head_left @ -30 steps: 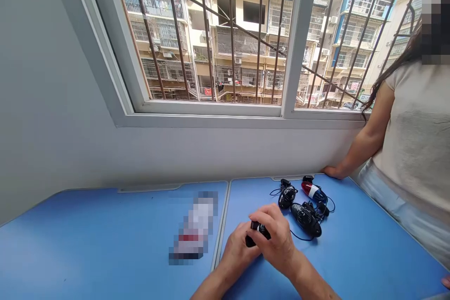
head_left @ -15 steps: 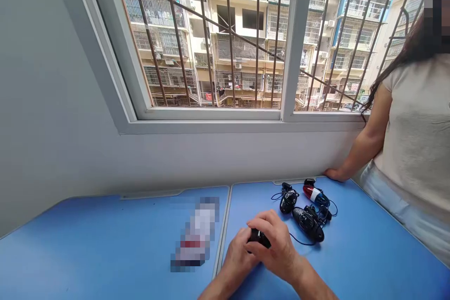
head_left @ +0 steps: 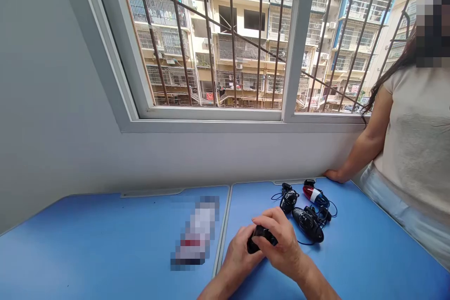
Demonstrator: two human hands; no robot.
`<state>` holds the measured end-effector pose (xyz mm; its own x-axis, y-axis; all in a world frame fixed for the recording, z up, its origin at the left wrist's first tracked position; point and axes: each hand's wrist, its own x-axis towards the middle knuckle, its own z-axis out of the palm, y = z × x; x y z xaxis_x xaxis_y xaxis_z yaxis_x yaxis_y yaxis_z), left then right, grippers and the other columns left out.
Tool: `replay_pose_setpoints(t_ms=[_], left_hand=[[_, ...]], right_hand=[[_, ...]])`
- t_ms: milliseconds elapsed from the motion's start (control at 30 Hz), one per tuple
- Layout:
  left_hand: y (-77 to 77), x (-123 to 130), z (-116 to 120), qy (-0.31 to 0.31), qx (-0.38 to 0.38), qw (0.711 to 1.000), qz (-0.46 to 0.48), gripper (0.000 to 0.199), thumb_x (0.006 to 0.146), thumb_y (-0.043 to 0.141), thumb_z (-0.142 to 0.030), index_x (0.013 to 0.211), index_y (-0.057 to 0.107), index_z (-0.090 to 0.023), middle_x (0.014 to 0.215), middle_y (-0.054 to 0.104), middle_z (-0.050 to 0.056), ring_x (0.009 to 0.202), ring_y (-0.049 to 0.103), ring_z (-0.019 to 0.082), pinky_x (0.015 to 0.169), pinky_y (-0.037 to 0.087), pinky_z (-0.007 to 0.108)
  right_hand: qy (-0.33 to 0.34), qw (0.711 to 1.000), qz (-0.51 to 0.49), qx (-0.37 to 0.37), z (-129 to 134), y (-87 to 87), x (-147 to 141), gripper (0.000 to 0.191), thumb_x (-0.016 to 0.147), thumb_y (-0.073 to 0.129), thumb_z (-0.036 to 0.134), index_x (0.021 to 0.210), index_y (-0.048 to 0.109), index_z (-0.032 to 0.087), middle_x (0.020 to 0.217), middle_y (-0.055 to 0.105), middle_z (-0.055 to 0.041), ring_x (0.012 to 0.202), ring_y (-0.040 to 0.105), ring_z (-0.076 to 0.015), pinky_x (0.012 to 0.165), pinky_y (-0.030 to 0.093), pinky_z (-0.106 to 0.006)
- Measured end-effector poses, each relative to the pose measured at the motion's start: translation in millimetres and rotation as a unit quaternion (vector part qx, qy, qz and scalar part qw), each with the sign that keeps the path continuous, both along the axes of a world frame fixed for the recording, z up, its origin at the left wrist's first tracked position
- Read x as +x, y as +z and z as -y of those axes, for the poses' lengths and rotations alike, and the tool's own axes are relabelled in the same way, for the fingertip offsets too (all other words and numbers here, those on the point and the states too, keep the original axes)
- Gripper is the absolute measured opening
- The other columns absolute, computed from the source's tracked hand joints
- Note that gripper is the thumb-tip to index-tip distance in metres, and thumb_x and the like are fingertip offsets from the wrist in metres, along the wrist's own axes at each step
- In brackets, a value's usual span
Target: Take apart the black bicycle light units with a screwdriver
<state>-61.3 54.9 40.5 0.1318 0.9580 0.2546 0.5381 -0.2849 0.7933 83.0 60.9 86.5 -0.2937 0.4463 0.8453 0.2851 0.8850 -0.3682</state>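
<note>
A small glossy black object (head_left: 260, 238), its kind hard to make out, is held between my two hands above the blue table (head_left: 123, 248). My left hand (head_left: 242, 249) grips it from the left, with most of its fingers hidden behind. From the right, my right hand (head_left: 281, 239) has its thumb and fingers curled over it. A thin black cord (head_left: 306, 243) shows just right of my right hand. Close beyond lies a black oval device (head_left: 308, 224) with its cord bundled on top; a similar black device (head_left: 288, 200) lies behind it.
A red, white and blue device (head_left: 316, 195) lies at the back right among black cords. Left of the table's seam (head_left: 223, 229) is a blurred-out long item (head_left: 197, 234). Another person (head_left: 418, 117) stands at the right, one hand (head_left: 335, 176) on the table edge. A barred window (head_left: 218, 113) is ahead.
Both hands have shifted slightly to the right with the black object, and more of it shows between them. The devices on the table lie as before.
</note>
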Motion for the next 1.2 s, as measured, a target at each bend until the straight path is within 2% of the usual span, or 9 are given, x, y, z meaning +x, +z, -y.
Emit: replay_pose_setpoints(t_ms=[267, 367, 467, 600, 700, 867, 967, 1100, 1200], left_hand=[[4.2, 2.4, 2.0, -0.020, 0.079, 0.997, 0.001, 0.022, 0.071, 0.059, -0.022, 0.092, 0.064, -0.020, 0.090, 0.069, 0.007, 0.083, 0.063, 0.026, 0.073, 0.052, 0.034], [1.8, 1.8, 0.3, -0.029, 0.075, 0.997, 0.002, 0.024, 0.070, 0.063, -0.023, 0.094, 0.065, -0.020, 0.094, 0.069, 0.008, 0.086, 0.063, 0.027, 0.073, 0.053, 0.035], [0.7, 0.7, -1.4, -0.043, 0.076, 0.996, 0.023, 0.028, 0.070, 0.065, -0.025, 0.097, 0.066, -0.018, 0.101, 0.070, 0.009, 0.093, 0.062, 0.029, 0.080, 0.052, 0.037], [0.1, -1.1, -2.4, -0.086, 0.028, 0.995, 0.052, 0.022, 0.074, 0.061, -0.024, 0.095, 0.066, -0.017, 0.092, 0.072, 0.005, 0.082, 0.064, 0.024, 0.074, 0.052, 0.031], [-1.7, -1.7, -3.3, -0.069, 0.008, 0.997, 0.041, 0.017, 0.073, 0.063, -0.025, 0.088, 0.066, -0.018, 0.084, 0.071, 0.002, 0.077, 0.063, 0.022, 0.069, 0.050, 0.028], [-3.9, -0.8, -3.3, -0.036, 0.025, 0.999, 0.019, 0.015, 0.071, 0.065, -0.029, 0.080, 0.066, -0.018, 0.080, 0.069, 0.003, 0.078, 0.062, 0.023, 0.067, 0.050, 0.028], [-4.7, 0.2, -2.3, -0.027, 0.035, 0.999, 0.010, 0.013, 0.071, 0.062, -0.029, 0.079, 0.065, -0.019, 0.081, 0.069, 0.004, 0.079, 0.063, 0.024, 0.067, 0.051, 0.029], [-5.2, 1.1, -1.1, -0.024, 0.042, 0.999, -0.001, 0.013, 0.070, 0.059, -0.026, 0.079, 0.065, -0.019, 0.080, 0.070, 0.004, 0.076, 0.063, 0.024, 0.066, 0.051, 0.030], [-3.1, 1.2, 0.2, -0.027, 0.052, 0.998, -0.008, 0.015, 0.071, 0.057, -0.025, 0.082, 0.065, -0.019, 0.080, 0.069, 0.004, 0.077, 0.063, 0.024, 0.067, 0.052, 0.031]], right_hand=[[0.025, 1.000, 0.009, 0.014, -1.9, -1.4, -0.4, 0.048, 0.083, 0.052, 0.007, 0.127, 0.049, 0.027, 0.098, 0.070, -0.0036, 0.077, 0.062, -0.0186, 0.068, 0.049, -0.035], [0.025, 0.999, 0.013, 0.021, -1.7, -0.8, -2.3, 0.046, 0.083, 0.049, 0.006, 0.124, 0.050, 0.027, 0.096, 0.071, -0.0033, 0.076, 0.061, -0.0182, 0.067, 0.049, -0.034], [0.020, 0.999, 0.026, 0.034, -1.7, -1.9, -2.4, 0.045, 0.084, 0.046, 0.006, 0.124, 0.050, 0.026, 0.098, 0.070, -0.0047, 0.080, 0.061, -0.0193, 0.070, 0.049, -0.036], [0.011, 0.999, 0.017, 0.032, -2.2, -3.7, 0.3, 0.042, 0.085, 0.046, 0.007, 0.122, 0.051, 0.025, 0.095, 0.069, -0.0050, 0.080, 0.061, -0.0195, 0.070, 0.049, -0.036], [0.024, 0.999, 0.011, 0.021, -1.9, -2.8, 4.3, 0.039, 0.086, 0.047, 0.008, 0.121, 0.052, 0.026, 0.094, 0.069, -0.0041, 0.079, 0.061, -0.0192, 0.070, 0.050, -0.035], [0.047, 0.999, 0.017, 0.004, 1.4, 0.0, 9.6, 0.037, 0.088, 0.047, 0.011, 0.122, 0.052, 0.026, 0.097, 0.069, -0.0051, 0.082, 0.061, -0.0189, 0.072, 0.050, -0.035], [0.029, 0.999, 0.039, 0.013, 4.9, 1.2, 7.4, 0.034, 0.088, 0.049, 0.013, 0.120, 0.053, 0.026, 0.093, 0.069, -0.0046, 0.079, 0.060, -0.0189, 0.069, 0.050, -0.034], [-0.033, 0.996, 0.063, 0.044, 9.4, 2.7, 2.4, 0.028, 0.087, 0.053, 0.013, 0.111, 0.057, 0.026, 0.086, 0.069, -0.0034, 0.071, 0.058, -0.0181, 0.063, 0.048, -0.032], [0.002, 0.998, 0.061, 0.020, 11.8, 3.7, 3.1, 0.032, 0.088, 0.048, 0.009, 0.115, 0.056, 0.026, 0.091, 0.071, -0.0040, 0.076, 0.062, -0.0178, 0.068, 0.050, -0.032]])
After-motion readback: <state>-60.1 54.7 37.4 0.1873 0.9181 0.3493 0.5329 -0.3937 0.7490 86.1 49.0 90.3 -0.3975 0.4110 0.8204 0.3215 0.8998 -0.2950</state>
